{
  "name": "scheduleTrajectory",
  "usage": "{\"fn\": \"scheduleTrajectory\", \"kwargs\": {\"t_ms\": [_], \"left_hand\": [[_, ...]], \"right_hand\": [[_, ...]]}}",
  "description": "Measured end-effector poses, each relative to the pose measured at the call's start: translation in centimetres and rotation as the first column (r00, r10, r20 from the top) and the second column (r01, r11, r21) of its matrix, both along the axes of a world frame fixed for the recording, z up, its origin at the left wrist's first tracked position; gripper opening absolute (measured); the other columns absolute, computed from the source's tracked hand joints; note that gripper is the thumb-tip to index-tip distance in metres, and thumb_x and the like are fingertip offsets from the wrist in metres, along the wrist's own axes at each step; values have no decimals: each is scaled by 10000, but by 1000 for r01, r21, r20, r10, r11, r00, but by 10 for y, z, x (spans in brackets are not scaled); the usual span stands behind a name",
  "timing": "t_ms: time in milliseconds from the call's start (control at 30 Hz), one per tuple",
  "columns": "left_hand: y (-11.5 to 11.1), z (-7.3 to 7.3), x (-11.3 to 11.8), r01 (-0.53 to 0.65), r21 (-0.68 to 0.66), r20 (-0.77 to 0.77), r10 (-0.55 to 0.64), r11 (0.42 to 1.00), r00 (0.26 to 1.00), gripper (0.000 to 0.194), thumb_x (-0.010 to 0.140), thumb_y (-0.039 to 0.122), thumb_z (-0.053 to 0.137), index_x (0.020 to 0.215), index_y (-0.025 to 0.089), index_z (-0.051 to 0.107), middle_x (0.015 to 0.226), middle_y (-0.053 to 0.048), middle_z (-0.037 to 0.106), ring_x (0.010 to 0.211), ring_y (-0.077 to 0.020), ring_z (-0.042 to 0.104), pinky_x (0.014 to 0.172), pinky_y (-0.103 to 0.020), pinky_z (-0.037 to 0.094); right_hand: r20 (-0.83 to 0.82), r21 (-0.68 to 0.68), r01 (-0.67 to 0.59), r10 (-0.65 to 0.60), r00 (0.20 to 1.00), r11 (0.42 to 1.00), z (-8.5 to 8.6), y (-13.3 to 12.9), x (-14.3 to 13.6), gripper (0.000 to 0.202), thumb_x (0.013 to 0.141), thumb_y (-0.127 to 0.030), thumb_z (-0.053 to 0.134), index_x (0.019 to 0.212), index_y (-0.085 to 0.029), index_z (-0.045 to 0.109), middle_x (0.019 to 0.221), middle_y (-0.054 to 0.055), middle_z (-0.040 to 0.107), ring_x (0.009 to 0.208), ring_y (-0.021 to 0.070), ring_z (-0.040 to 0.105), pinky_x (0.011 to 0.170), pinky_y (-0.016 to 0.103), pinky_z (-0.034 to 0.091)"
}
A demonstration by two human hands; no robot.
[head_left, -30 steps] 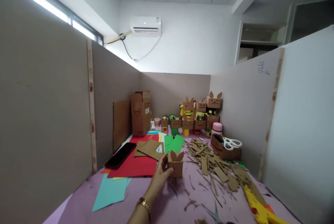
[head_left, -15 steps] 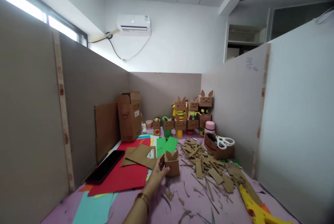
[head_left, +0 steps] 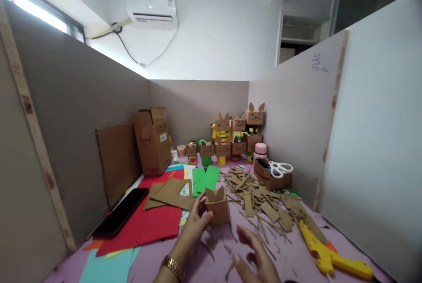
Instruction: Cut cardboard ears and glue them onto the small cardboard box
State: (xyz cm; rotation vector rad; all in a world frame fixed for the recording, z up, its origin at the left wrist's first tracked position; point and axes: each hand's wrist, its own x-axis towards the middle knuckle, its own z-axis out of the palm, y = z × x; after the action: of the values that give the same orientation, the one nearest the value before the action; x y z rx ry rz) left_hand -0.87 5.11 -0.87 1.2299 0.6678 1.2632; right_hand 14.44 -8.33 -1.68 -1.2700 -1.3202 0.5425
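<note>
My left hand (head_left: 196,221) grips a small cardboard box (head_left: 220,212) by its left side, thumb on the near face and fingers behind. Two pointed cardboard ears (head_left: 216,194) stand up at the top of the box. It rests on or just above the purple tabletop (head_left: 158,259); which one I cannot tell. To the right and nearer to me, my right hand (head_left: 255,256) is apart from the box, fingers spread and holding nothing. Loose cardboard scraps (head_left: 244,193) lie beyond it.
A yellow glue gun (head_left: 329,256) lies at the right. White scissors (head_left: 280,169) rest on an open box (head_left: 272,182). Coloured paper (head_left: 148,226) and a black phone (head_left: 121,212) are at left. Cat-faced cardboard figures (head_left: 222,149) and a pink bottle (head_left: 260,150) stand behind.
My right hand has come into view from below, fingers apart. The left hand still holds the box, which now shows more of its side. The camera view has tilted down and shifted.
</note>
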Motion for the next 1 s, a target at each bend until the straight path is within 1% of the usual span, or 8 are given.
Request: {"fn": "scheduleTrajectory", "kwargs": {"t_ms": [67,133,200,267,433,767,900,1000], "left_hand": [[-4,1,0,17,9,-10,-17,1000,1000,716,670,233,738,1322,244,440,1355,-122,517,1258,-286,451,999,-392,407],[-6,2,-1,35,13,-22,-35,999,999,722,655,206,746,1314,253,456,1357,-123,514,1257,-288,452,1002,-391,402],[-8,2,-2,60,18,-31,-59,998,998,726,651,205,747,1315,250,457,1363,-131,504,1247,-298,463,1002,-402,399],[-9,2,-3,76,22,-46,-75,997,996,733,652,217,747,1322,242,452,1383,-142,480,1247,-308,461,1008,-414,390],[-9,1,-3,73,14,-94,-71,997,993,738,668,261,730,1342,248,430,1449,-130,402,1312,-309,375,1060,-419,321],[-12,3,-3,82,12,-128,-79,997,989,794,665,330,746,1364,222,384,1444,-162,400,1277,-325,423,1054,-431,333],[-14,5,-2,47,20,-138,-44,999,989,748,703,358,713,1364,211,394,1416,-157,444,1293,-297,407,1070,-407,315],[-14,5,-1,42,20,-129,-39,999,991,731,688,329,724,1344,214,422,1404,-146,463,1268,-283,444,1054,-397,341]], "right_hand": [[-23,-42,19,-20,1000,999,9,24,-7,563,783,-253,498,1319,-102,421,1337,184,498,1196,314,497,910,418,472],[-25,-90,21,-23,999,996,14,42,-14,659,757,-238,482,1362,-19,339,1421,229,381,1305,335,362,1037,486,347],[4,-115,20,-20,1000,993,13,52,-18,697,749,-210,464,1371,52,291,1447,263,316,1352,338,273,1090,503,248],[52,-110,14,-8,999,994,5,55,-21,696,754,-179,444,1376,80,270,1454,270,297,1366,328,242,1104,499,219],[121,-121,-43,57,991,992,-12,49,-27,697,744,-109,440,1402,39,262,1452,231,325,1363,291,263,1110,470,231],[113,-93,-49,59,992,995,-11,47,-30,727,734,-72,434,1428,-21,222,1477,195,287,1364,254,265,1120,429,226],[116,-104,-53,65,991,993,-14,46,-30,719,749,-83,433,1430,-23,210,1481,196,284,1368,244,251,1120,440,220],[97,-70,-53,60,994,996,-16,46,-30,727,737,-80,445,1431,-71,232,1490,160,294,1365,227,264,1120,428,230]]}}
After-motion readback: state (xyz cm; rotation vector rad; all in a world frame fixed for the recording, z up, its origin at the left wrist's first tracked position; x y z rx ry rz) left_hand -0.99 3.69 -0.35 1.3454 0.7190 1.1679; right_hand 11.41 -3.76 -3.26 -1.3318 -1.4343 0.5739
